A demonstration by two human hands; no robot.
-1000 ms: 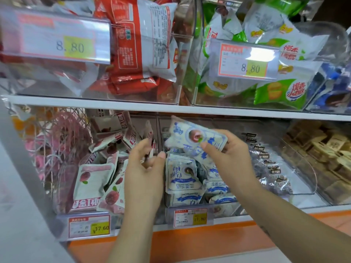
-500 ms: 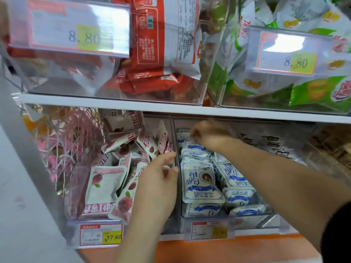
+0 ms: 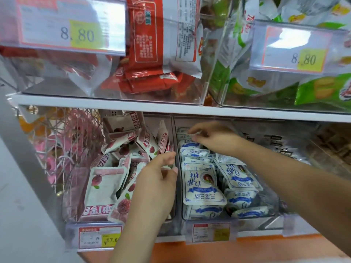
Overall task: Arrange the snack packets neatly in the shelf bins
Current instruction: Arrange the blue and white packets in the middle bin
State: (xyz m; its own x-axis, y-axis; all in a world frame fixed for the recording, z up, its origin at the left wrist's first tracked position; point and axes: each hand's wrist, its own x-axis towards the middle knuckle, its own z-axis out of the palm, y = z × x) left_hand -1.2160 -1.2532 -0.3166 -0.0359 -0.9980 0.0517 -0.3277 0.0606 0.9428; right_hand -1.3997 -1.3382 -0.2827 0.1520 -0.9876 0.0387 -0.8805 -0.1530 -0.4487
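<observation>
On the lower shelf, two clear bins stand side by side. The left bin (image 3: pixel 169 223) holds pink-and-white packets (image 3: pixel 102 188) lying jumbled at many angles. The right bin (image 3: pixel 269 217) holds blue-and-white packets (image 3: pixel 201 185) in rough rows. My right hand (image 3: pixel 214 137) reaches deep into the right bin, and its fingertips pinch a blue-and-white packet (image 3: pixel 185 132) at the back. My left hand (image 3: pixel 159 175) sits at the clear wall between the two bins, its thumb and curled fingers closing on that wall's top edge.
The white upper shelf board (image 3: pixel 114 103) hangs low over the bins. Above it are bins of red packets (image 3: pixel 152 54) and green packets (image 3: pixel 313 88) with 8.80 price tags. A wire basket (image 3: pixel 66 141) of pink items stands at left. Brown packets (image 3: pixel 332 149) lie far right.
My right hand has carried a blue-and-white packet from above the bin's front to its back row. My left hand stayed at the divider. The view has moved closer and to the left.
</observation>
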